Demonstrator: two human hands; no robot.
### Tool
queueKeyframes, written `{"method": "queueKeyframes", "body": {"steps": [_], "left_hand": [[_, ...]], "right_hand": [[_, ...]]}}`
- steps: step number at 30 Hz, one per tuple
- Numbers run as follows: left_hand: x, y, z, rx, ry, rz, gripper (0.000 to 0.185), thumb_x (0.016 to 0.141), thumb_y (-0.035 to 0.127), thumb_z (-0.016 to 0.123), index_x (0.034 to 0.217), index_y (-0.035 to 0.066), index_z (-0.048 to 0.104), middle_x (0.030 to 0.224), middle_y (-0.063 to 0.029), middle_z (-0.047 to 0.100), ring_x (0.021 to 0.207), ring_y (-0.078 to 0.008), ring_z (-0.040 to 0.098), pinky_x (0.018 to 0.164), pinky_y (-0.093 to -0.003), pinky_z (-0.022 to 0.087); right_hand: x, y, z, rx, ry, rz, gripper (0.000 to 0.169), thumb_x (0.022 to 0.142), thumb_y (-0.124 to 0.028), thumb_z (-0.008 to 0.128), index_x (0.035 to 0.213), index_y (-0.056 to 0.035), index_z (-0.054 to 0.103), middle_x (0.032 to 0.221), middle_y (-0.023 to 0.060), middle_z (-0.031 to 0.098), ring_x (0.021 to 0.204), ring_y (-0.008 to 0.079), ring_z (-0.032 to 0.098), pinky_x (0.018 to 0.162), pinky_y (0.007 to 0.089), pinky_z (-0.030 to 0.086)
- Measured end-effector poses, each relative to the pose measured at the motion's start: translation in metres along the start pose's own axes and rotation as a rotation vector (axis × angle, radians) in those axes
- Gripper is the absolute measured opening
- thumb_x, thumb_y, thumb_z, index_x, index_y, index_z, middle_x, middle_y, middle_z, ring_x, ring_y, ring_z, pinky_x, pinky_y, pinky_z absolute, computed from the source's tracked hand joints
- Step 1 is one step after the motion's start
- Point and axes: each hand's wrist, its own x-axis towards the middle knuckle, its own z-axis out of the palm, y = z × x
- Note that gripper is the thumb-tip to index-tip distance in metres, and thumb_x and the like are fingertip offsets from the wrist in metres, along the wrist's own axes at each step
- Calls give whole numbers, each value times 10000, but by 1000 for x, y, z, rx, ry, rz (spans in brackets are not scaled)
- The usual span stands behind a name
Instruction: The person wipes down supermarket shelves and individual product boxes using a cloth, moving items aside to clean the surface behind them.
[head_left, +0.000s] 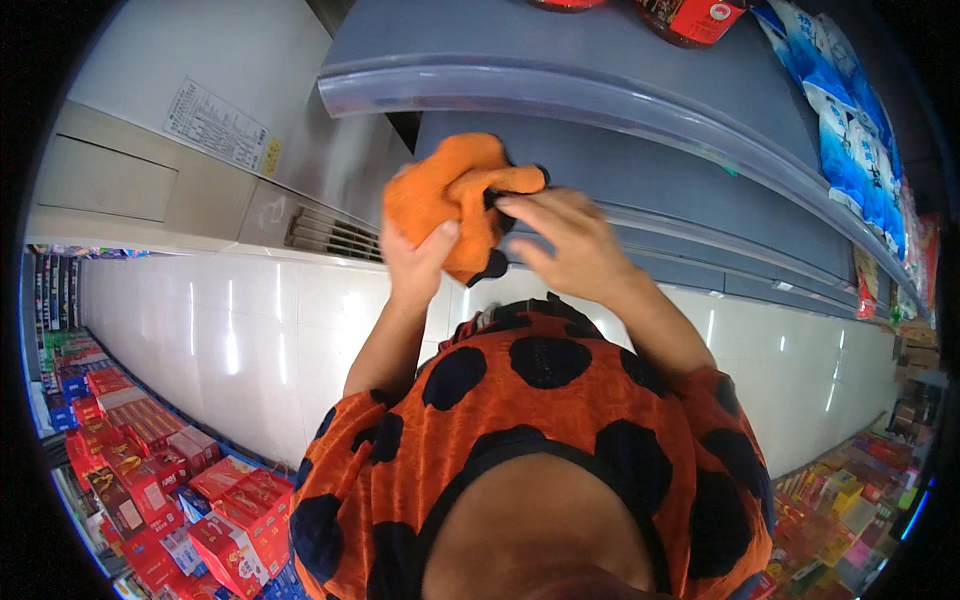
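An orange cloth (442, 191) with dark edging is bunched up in front of me, off the shelf surface. My left hand (412, 259) grips it from the left side, thumb across its front. Close on the right is my right hand (577, 244), slightly blurred, with thumb and fingers spread. Its fingertips reach the dark edge of the cloth, and no firm hold shows there. Behind the cloth lies a grey metal shelf (645, 169), below an upper shelf with a clear plastic front strip (480, 82).
Jars with red labels (694, 19) and blue-and-white bags (859, 127) stand on the upper shelf. A white appliance with a vent (334, 234) is at left. Stacked red boxes (240, 525) line the lower left across the tiled floor (247, 322); colourful packages (840, 517) lie lower right.
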Motion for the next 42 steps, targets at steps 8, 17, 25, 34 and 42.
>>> {"method": "queueKeyframes", "body": {"steps": [8,17,25,34,42], "left_hand": [[60,113,-24,595,304,566,867,714,206,805,1376,-38,302,1244,-189,498,1154,-293,526,980,-378,441],[155,186,1,1193,-225,458,667,752,261,768,1324,115,459,1054,-191,640,937,-346,634,794,-358,508],[249,144,20,1526,-495,516,550,795,277,699,1296,147,511,1116,-196,623,1024,-360,596,880,-390,468],[226,166,54,1186,-1052,276,573,719,51,724,1264,74,548,1190,-122,564,1055,-268,565,924,-342,442],[207,153,130,1257,-1175,644,567,712,149,741,1247,92,564,1100,-170,621,953,-314,613,850,-370,484]], "right_hand": [[-10,21,-157,-500,814,-107,119,813,19,650,926,-17,658,856,97,702,763,161,673,682,260,526],[-13,93,-196,-724,678,291,163,882,-181,562,932,-89,687,842,68,670,684,217,636,615,306,493],[-6,93,-186,-830,712,262,164,876,-167,532,901,-97,678,831,48,654,710,253,627,600,338,486],[-7,98,-186,-867,751,234,149,859,-162,542,883,-112,679,808,43,641,710,250,619,594,342,485],[-4,101,-184,-872,838,150,107,815,-144,581,850,-122,680,766,29,637,673,236,619,562,328,485]]}}
